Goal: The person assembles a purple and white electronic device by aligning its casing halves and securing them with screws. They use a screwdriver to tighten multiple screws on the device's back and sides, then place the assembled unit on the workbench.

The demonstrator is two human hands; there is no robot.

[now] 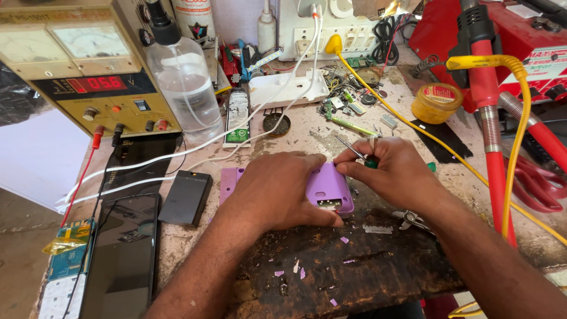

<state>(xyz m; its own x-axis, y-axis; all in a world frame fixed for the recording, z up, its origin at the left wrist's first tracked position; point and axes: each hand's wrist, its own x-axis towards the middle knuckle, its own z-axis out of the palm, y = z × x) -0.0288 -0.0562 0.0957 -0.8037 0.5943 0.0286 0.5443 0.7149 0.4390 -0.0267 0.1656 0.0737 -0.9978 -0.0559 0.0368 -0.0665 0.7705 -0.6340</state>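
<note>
The right hand (394, 171) is closed in a pinch on a green-handled screwdriver (356, 153), whose metal shaft slants up toward 10 o'clock and whose handle end sits against the upper right corner of a purple plastic casing (328, 188). The left hand (277, 190) lies flat over the casing, fingers pressed together, thumb tip at its lower edge beside a small metal port. The casing rests at the centre of the workbench (307, 133), on the far edge of a dark scorched patch strewn with purple plastic chips (300, 273).

At 9 o'clock of the casing lies a black battery (186, 197); beyond it, at 8 o'clock, a dark phone (121, 254). At 11 o'clock stands a clear plastic bottle (183, 82) with a black nozzle, its contents colourless; the level cannot be determined. At 1 o'clock sits a yellow round tin (436, 102), lid on, contents hidden. A bench power supply (88, 71) occupies 10 o'clock.
</note>
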